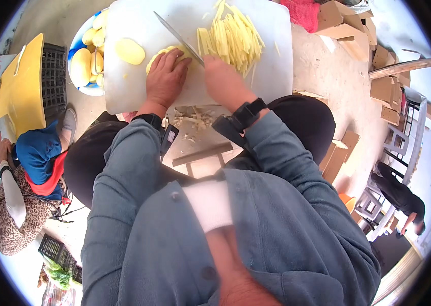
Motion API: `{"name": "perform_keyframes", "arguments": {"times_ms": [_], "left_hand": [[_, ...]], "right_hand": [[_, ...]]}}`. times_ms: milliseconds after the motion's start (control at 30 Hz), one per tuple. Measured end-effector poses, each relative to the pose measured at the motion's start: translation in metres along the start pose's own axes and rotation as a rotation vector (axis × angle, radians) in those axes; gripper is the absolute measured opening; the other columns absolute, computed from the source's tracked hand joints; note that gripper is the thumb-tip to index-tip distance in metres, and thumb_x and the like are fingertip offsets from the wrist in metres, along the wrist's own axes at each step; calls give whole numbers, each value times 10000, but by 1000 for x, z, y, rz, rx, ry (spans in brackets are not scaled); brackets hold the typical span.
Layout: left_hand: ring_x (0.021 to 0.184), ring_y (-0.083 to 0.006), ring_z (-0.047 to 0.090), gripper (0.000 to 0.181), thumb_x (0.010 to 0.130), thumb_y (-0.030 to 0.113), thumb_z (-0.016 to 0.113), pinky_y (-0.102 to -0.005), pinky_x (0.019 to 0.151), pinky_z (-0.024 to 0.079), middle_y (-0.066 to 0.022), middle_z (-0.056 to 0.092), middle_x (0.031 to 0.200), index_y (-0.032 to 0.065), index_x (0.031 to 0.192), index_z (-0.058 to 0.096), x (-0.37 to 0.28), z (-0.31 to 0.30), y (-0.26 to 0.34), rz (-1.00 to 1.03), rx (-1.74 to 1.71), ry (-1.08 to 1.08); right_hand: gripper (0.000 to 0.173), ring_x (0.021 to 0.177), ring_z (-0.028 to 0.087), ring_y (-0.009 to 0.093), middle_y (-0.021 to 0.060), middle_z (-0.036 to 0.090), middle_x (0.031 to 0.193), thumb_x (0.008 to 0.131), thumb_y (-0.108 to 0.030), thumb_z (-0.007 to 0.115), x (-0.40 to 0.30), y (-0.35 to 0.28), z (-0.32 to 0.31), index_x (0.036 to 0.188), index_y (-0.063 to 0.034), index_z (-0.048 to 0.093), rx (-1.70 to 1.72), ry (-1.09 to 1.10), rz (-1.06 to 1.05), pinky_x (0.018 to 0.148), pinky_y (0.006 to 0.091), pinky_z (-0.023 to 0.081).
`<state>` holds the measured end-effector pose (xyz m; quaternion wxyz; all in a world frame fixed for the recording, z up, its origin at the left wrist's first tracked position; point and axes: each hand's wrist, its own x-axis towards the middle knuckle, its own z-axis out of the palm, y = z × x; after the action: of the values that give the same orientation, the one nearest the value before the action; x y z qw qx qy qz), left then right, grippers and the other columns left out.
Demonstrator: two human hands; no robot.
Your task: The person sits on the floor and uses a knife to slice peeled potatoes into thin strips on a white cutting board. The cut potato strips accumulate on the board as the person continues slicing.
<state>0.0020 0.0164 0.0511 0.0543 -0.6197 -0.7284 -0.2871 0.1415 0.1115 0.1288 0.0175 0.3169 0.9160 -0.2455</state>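
Note:
On a white cutting board (127, 88) my left hand (167, 72) presses down on sliced peeled potato (153, 63), its fingers spread over the slices. My right hand (223, 78) is closed around the handle of a kitchen knife (179, 36); the handle is hidden in the fist, and the blade points up and to the left, just right of my left fingers. A large pile of potato strips (234, 38) lies to the right of the blade. One flat oval potato piece (130, 51) rests apart on the left of the board.
Left of the board stands a blue-and-white basin (73, 53) of peeled potatoes (81, 67). Further left, a seated person (20, 191) works at a yellow board (28, 88) beside a black crate (54, 80). Cardboard boxes (347, 30) are at right. Peelings (194, 118) lie below the board.

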Motion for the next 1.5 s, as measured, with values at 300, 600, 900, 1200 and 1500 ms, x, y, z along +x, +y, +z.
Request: {"name": "perform_keyframes", "arguments": {"times_ms": [300,600,900,1200,1500], "left_hand": [[1086,-224,565,234,790,137,662,-387,1010,417,-36,587,1126,112,1020,627,0,2,-3,-18,-66,28],[1063,-242,572,186,778,128,675,-393,998,427,-41,592,1104,103,951,612,1,1,-2,-4,-79,46],[1043,-243,578,175,778,120,665,-392,978,437,-41,605,1069,99,943,610,3,1,-1,18,-91,88],[1040,-238,573,167,781,125,665,-387,975,438,-38,600,1081,90,938,621,2,3,-2,26,-73,76],[1008,-245,582,158,779,123,673,-395,975,441,-32,609,1046,99,929,630,1,5,-1,23,-73,105]], "right_hand": [[163,834,649,404,245,604,962,834,15,495,2,-3,-2,992,14,533,-30,-15,-1,719,455,537],[138,835,644,407,247,604,930,840,2,488,2,-1,-1,969,18,534,-13,-13,-3,724,458,532],[145,843,637,404,250,603,954,833,4,492,1,-1,6,963,25,553,-23,28,-36,739,452,528],[151,852,646,397,243,614,934,822,36,490,-2,-5,4,957,26,556,-47,-12,6,753,445,532],[156,875,636,399,252,616,932,827,22,477,-7,-8,6,958,34,560,-23,-17,-3,781,452,521]]}}
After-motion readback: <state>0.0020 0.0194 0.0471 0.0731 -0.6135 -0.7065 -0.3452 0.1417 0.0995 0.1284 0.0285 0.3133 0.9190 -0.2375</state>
